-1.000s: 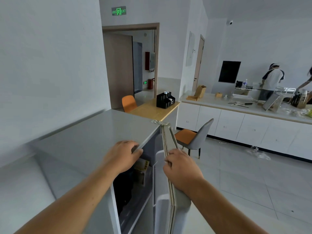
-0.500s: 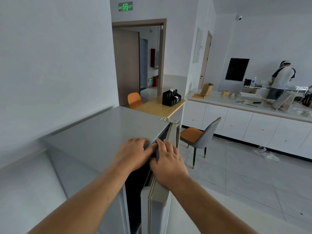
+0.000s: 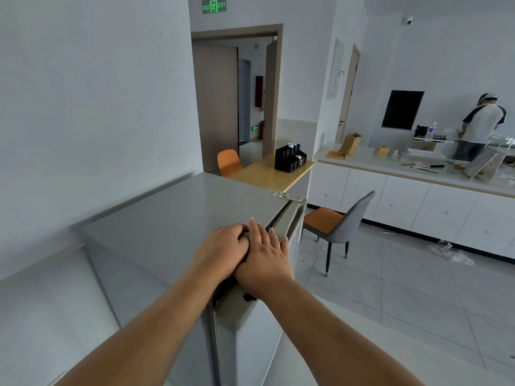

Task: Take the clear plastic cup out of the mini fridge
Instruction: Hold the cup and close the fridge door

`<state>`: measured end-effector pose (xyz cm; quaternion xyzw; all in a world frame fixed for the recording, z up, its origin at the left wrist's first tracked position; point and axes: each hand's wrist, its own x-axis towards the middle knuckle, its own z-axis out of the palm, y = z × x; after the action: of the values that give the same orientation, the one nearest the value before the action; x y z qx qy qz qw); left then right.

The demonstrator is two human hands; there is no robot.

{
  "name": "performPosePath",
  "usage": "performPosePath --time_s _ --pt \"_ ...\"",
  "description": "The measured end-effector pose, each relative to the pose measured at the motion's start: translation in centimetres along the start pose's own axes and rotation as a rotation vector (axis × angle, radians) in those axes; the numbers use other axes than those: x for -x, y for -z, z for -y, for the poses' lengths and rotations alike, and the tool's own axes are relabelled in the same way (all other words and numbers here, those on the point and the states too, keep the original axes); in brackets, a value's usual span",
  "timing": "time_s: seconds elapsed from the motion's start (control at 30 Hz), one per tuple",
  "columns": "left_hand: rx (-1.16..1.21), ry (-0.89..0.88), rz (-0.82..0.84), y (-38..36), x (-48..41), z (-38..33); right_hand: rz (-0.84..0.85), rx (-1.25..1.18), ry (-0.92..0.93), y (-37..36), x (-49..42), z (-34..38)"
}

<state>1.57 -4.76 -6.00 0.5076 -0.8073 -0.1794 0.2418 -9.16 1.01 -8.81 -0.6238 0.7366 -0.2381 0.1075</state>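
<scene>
The grey mini fridge (image 3: 172, 227) stands against the wall below me. Its door (image 3: 250, 330) is almost closed, with only a thin dark gap along the top. My left hand (image 3: 220, 252) sits on the front edge of the fridge top with its fingers curled there. My right hand (image 3: 264, 260) lies flat on the door's top edge, fingers spread and partly over my left fingers. The fridge's inside is hidden, and no clear plastic cup is in view.
A grey chair with an orange seat (image 3: 340, 227) stands just right of the fridge. Behind it are a wooden table (image 3: 270, 174) with a black organiser (image 3: 289, 160), white counter cabinets (image 3: 418, 207) and a person (image 3: 479, 126). Plastic scraps (image 3: 451, 252) lie on the tiled floor.
The door has swung from wide open to almost closed under my right hand. My hands have come together at the fridge's front edge, and the inside has gone from view.
</scene>
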Motion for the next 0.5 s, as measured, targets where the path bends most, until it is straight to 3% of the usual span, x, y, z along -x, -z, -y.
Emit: performPosePath --time_s 0.5 --pt "0.084 0.081 -0.009 0.67 0.55 -0.70 -0.059 0.010 0.091 -0.62 -0.39 0.09"
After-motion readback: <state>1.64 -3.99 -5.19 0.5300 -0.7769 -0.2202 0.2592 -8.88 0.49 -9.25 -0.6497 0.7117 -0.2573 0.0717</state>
